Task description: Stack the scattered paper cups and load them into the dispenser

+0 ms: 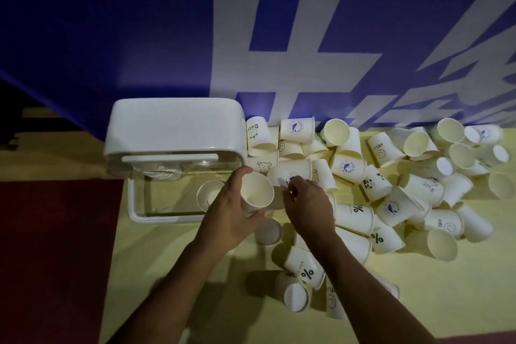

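My left hand (233, 211) grips a white paper cup (258, 193), its mouth tilted up toward me, just right of the dispenser (173, 131). The dispenser is a white box with a clear front compartment; a cup (208, 194) lies inside it, and several stacked cups show under its lid. My right hand (305, 202) reaches with curled fingers to the rim of a cup with a blue round logo (294, 172) in the pile, pinching at its edge. Many printed white cups lie scattered on the yellow table (167, 248) to the right.
A blue wall with large white characters (293, 64) stands right behind the table. A dark red surface (55, 246) borders the table on the left. More cups (301, 274) lie near my right forearm, and an upturned cup (269, 232) rests under my left hand.
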The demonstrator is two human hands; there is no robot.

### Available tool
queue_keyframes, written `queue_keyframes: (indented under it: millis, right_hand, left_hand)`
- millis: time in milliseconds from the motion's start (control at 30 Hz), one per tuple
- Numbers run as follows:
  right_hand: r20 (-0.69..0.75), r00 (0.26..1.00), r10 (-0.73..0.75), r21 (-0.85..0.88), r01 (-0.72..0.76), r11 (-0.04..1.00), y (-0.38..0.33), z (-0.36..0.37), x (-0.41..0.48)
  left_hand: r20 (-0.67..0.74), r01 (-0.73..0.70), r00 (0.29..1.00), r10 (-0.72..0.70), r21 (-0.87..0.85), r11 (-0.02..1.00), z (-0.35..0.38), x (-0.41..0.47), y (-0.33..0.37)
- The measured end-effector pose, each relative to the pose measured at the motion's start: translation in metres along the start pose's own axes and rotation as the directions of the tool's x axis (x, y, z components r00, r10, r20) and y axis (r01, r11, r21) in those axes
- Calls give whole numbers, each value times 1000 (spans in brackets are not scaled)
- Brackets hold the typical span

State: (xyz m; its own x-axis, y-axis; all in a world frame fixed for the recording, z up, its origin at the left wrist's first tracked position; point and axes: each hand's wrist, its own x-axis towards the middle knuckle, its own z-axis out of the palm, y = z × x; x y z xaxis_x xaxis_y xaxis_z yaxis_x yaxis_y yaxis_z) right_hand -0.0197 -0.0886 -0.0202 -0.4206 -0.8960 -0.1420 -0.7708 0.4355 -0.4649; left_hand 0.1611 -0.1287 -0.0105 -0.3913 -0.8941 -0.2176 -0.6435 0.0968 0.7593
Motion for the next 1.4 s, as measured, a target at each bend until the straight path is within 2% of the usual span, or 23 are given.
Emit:
queue_keyframes:
  millis: [200,400,600,767,1067,1400]
  right_hand:
    - [-78,997,-23,-84,16,996,-5,-7,5]
    - [-56,994,-96,-68,92,993,-14,-14,5]
    - [-5,997,-78,-38,77,996,-27,-25,-2]
    - [-2,992,-124,-4,124,992,-39,-29,-14]
    - [64,985,-160,237,140,961,-59,-20,-44]
    - [141,960,-242,393,170,904,-68,0,-71]
  left_hand:
    - [-57,18,998,-20,-42,999,-10,-7,-8]
    - [-72,-1,997,-5,-86,996,-22,-16,-7]
    - [-91,-25,996,16,-92,995,-34,-25,-12]
    - [-112,-67,992,53,-123,990,-48,-38,-19]
    - [-92,-47,995,29,-206,977,-75,-68,-44]
    - [-74,-25,997,8,-231,973,-91,-86,-67]
